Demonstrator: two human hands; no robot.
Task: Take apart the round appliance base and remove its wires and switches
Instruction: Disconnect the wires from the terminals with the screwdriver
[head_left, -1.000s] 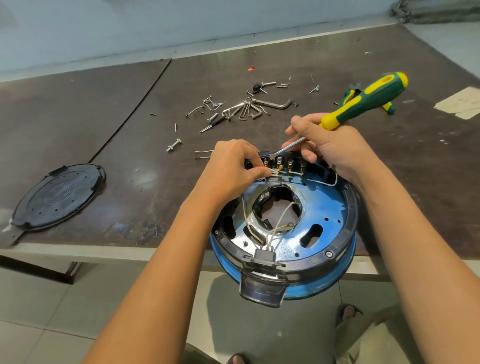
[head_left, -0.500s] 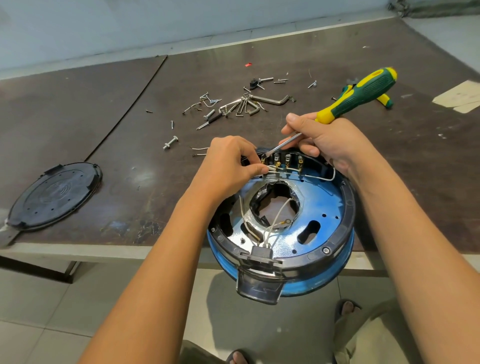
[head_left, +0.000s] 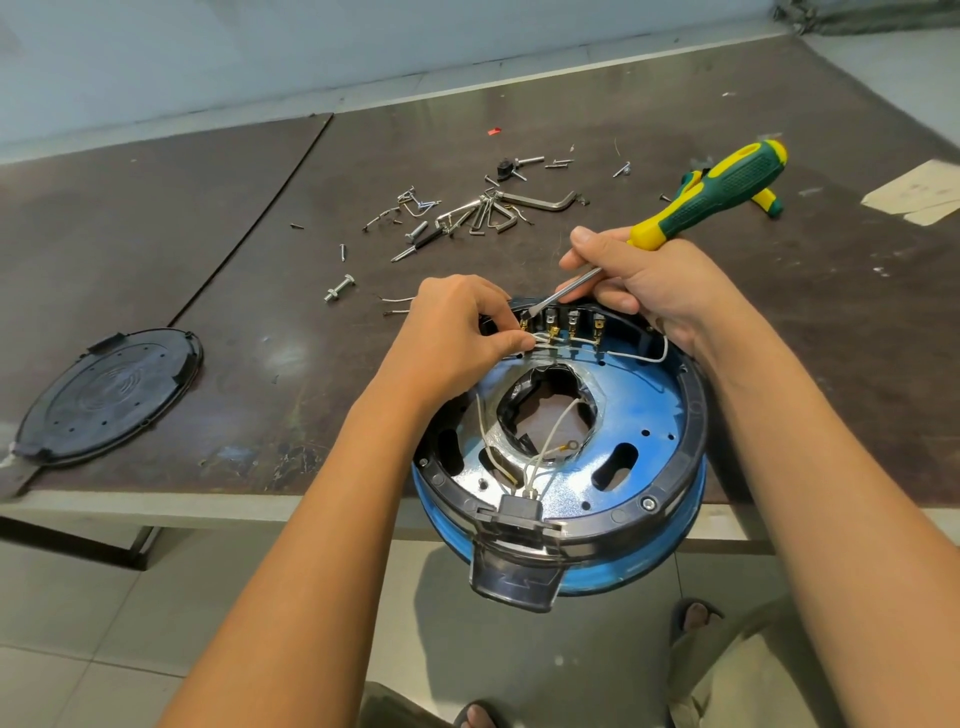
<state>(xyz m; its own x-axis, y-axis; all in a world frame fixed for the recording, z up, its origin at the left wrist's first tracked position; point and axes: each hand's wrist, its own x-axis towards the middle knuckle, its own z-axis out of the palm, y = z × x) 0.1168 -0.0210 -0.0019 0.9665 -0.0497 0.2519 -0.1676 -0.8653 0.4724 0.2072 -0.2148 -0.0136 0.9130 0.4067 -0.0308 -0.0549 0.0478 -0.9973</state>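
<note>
Base (head_left: 631, 400) partly off table edge (head_left: 234, 503); left fingers (head_left: 511, 343) tight on wires (head_left: 639, 358), right fingers (head_left: 587, 241) around screwdriver (head_left: 711, 195).

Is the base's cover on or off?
Off. The base lies open, wires exposed; the black cover lies apart on the table, to its left.

The round base (head_left: 631, 415) is shiny blue metal with a black plastic rim. The screwdriver (head_left: 706, 195) has a rubbery green-and-yellow handle – its metal rod gleams. The table (head_left: 156, 249) is dull, scratched brown.
</note>
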